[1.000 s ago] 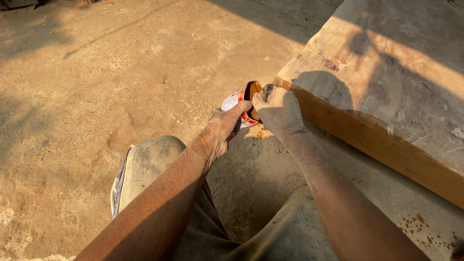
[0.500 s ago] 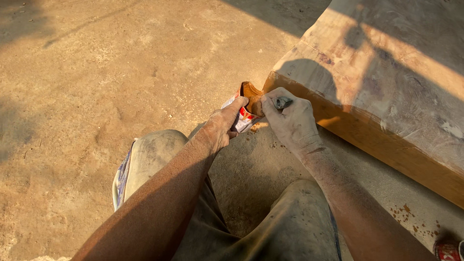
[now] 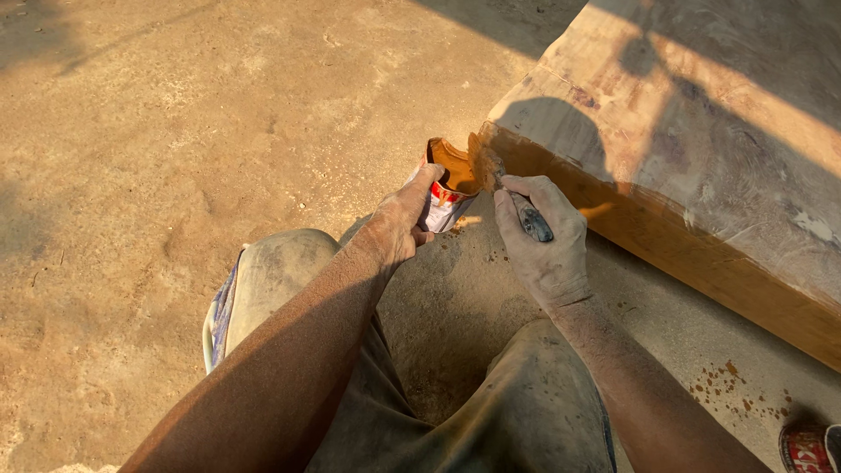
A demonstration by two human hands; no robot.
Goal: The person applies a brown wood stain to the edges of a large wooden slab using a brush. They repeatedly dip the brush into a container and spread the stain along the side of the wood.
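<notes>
Fingers of your right hand (image 3: 545, 241) are curled tight around the grey handle of a brush (image 3: 531, 221), the grip fully closed, with the brush head pressed against the near edge of the wooden slab (image 3: 701, 166) at its left corner. The bristle end is hard to make out against the wet wood. Your left hand (image 3: 405, 221) grips the side of a small tin (image 3: 448, 186), fingers wrapped round its wall, thumb side up. The tin stands on the floor just beside the slab's corner, tilted a little toward you. Its outside is white with red bands, its open top is dented out of round, and the inside is coated in orange-brown liquid. The slab's front edge shines the same orange-brown where it is wet; its top face is pale, dusty and streaked. Brown drips (image 3: 727, 390) spot the concrete floor (image 3: 175, 131) below the edge. A second red and white tin (image 3: 808, 447) shows at the lower right corner.
</notes>
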